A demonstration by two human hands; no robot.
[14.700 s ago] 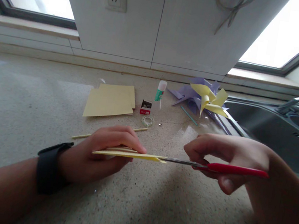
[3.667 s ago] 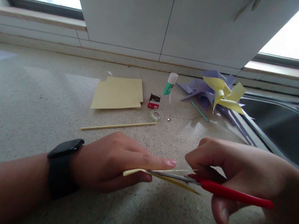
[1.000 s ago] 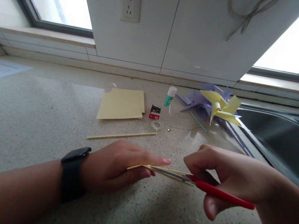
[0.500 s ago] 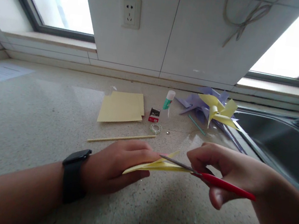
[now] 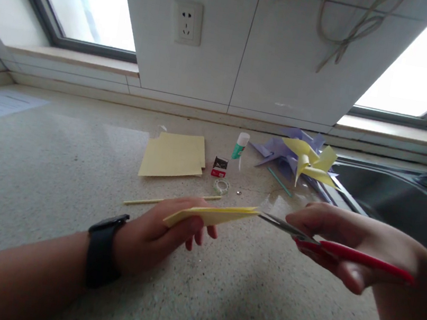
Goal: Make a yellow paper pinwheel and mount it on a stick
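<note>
Note left hand pinching folded yellow paper sheet above speckled stone tabletop; right hand gripping red-handled steel scissors, tips close to sheet's right end. Treat sheet as likely light, flexible, easily creased; hold flat near left end, clear of cutting edges. Cannot make out layer count, tip contact, or left hand's far side.

the folded yellow paper is in the near middle, slanting, its right end farther than its left. the scissors, with red handles and gray blades, are on its right, tips at that end.
</note>
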